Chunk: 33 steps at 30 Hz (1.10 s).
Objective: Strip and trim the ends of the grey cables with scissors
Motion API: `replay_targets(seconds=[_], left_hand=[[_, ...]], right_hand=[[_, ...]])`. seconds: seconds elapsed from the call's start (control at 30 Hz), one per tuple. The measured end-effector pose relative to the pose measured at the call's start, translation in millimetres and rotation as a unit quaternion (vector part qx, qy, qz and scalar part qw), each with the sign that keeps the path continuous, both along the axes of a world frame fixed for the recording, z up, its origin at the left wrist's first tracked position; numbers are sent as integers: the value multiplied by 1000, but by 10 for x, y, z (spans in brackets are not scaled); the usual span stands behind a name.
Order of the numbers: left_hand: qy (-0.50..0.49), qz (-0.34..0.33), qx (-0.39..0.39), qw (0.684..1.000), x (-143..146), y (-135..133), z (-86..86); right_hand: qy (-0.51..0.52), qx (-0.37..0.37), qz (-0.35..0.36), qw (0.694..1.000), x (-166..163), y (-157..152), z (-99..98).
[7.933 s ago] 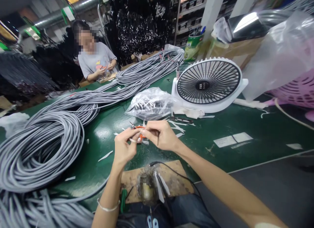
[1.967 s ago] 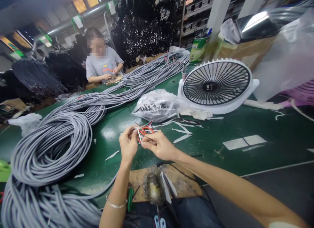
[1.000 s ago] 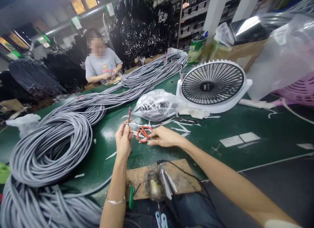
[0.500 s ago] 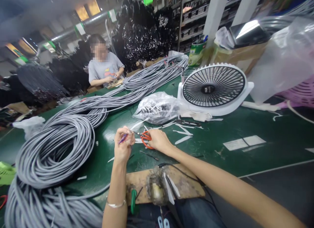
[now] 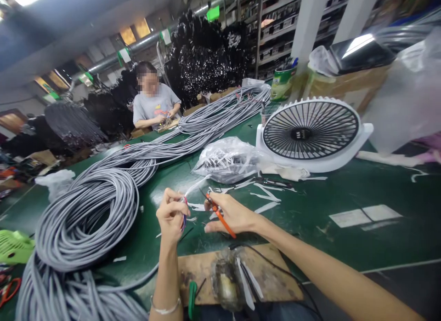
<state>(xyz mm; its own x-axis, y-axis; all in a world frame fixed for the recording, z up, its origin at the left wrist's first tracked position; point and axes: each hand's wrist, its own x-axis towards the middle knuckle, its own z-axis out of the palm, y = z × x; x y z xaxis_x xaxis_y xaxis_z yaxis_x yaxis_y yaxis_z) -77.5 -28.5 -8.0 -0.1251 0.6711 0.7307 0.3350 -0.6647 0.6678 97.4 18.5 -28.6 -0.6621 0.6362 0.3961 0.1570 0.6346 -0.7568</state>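
Observation:
My left hand (image 5: pixel 171 217) is closed around the end of a grey cable. Purple and red wires (image 5: pixel 184 214) stick out of the fingers, and a white strip (image 5: pixel 195 185) rises from them toward the upper right. In my right hand (image 5: pixel 237 213) are orange-handled scissors (image 5: pixel 222 220), lying across the palm with the dark blades up and to the left, apart from the strip. The thumb and fingers of that hand are spread around the handles. White scraps (image 5: pixel 263 197) lie on the green table (image 5: pixel 299 233) beyond the hands.
Coils of grey cable (image 5: pixel 48 224) fill the left side. A clear plastic bag (image 5: pixel 229 162) and a white fan (image 5: pixel 310 134) stand ahead. Near me lies a wooden board (image 5: pixel 275 270) with a rounded metal device (image 5: pixel 225 282) on it. Another person (image 5: pixel 156 102) works across the table.
The scissors have swung away from the strip and turned in my right hand, their blades now pointing up-left. My left hand keeps its hold on the cable. The view has shifted slightly.

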Motion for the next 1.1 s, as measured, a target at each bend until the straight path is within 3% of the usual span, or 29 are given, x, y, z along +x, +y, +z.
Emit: replay_targets(seconds=[0.33,0.5,0.67,0.8,0.87,1.0,1.1], left_hand=[[101,-34,-22,994,178,-38,57],[94,-44,-48,993,186,-42,39],[-4,-20,-117,993,252,-24,14],[-33,42,-154,987,355,10,-22],[-24,60,-158,985,407,14,-30],[2,80,-184,980,464,0,-37],[-44,82,-228,969,458,0,-62]], right_hand=[[-12,36,-52,998,22,-36,78],[4,60,-93,994,50,1,42],[124,-37,-154,980,68,2,85],[269,-142,-108,947,52,-30,110],[305,-162,-94,934,31,-46,92],[332,-179,-137,916,-18,-53,37],[347,-203,-144,904,-49,-39,18]])
